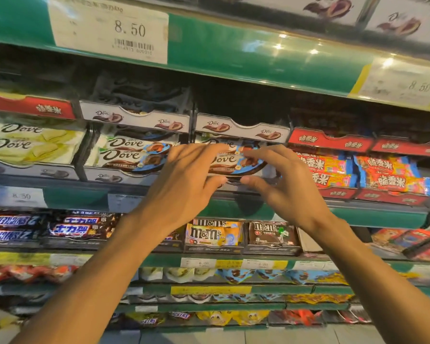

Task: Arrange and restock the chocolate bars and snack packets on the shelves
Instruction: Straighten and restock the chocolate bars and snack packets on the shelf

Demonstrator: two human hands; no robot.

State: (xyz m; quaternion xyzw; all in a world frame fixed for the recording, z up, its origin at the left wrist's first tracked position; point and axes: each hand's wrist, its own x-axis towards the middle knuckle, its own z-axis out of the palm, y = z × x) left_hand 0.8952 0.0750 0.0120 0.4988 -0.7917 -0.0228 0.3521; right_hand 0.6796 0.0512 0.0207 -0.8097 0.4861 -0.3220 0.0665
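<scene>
From my head camera, both my arms reach up to the middle of the frame; my left hand and my right hand meet at a Dove chocolate bar with a blue corner; my left fingers curl over its top edge and my left thumb sits under it; my right fingers and thumb pinch its right end; so both hands hold the same bar; it sits at the front of a white Dove tray in the middle of the shelf; just left is another tray with two Dove bars; at the far left lie pale yellow Dove packs; at the right are red and orange snack packets; below my hands stand yellow M&M's bags; at the lower left lie Snickers bars; at the upper left a price tag says 8.50.
</scene>
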